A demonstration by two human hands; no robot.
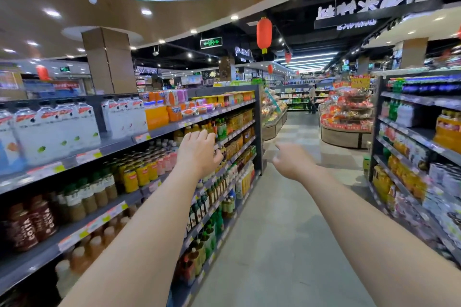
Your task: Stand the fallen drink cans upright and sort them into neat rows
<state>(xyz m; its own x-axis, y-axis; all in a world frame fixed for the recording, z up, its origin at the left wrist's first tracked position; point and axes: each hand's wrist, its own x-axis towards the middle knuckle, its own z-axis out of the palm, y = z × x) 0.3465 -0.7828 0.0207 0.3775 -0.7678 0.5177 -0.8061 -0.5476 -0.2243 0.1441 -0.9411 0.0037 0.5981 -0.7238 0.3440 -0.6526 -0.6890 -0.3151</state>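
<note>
Both hands are empty, the left hand [199, 154] loose-fingered and open, the right hand [290, 161] slackly curled. The fallen cans [199, 110] lie on the top shelf [117, 144], beyond the left hand. A hasty grab might roll them off the edge. Both arms are stretched forward down the aisle.

Supermarket drinks aisle for sure: long grey metal shelves [119, 143] of bottled juices and teas at 9 o'clock, another dark shelf rack [424, 137] at 3, yellow-and-red price tags [88, 156] on the edges, red paper lantern [264, 33] hanging at 12.
</note>
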